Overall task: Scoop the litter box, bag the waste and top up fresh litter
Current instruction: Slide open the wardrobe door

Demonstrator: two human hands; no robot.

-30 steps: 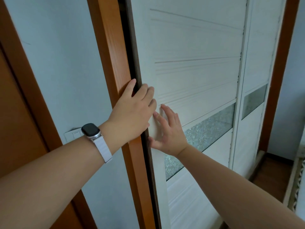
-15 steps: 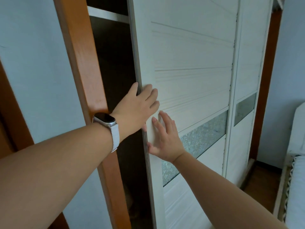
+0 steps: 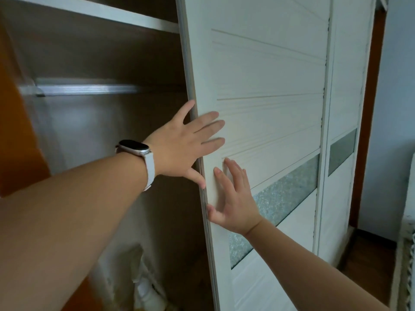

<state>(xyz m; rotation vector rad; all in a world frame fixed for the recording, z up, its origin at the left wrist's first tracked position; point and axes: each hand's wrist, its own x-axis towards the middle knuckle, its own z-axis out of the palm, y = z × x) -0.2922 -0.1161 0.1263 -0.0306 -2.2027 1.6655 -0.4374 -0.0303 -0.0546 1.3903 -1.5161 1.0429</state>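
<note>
White door [image 3: 265,81] upright, free edge leftward

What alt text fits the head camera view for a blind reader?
Two bare hands press flat on a white grooved sliding wardrobe door, left hand at its edge, right hand just below. The open wardrobe shows a silver metal hanging rail and white shelf.

Pale bag-like shapes [image 3: 146,290] low in the dim brown wardrobe interior [image 3: 112,52]: blurred, identity indeterminate. Left forearm [image 3: 67,221] covers the interior's lower left. White grooved sliding door [image 3: 269,75] cut off top and bottom. White lace-edged item [image 3: 407,254] cropped at the right edge.
</note>
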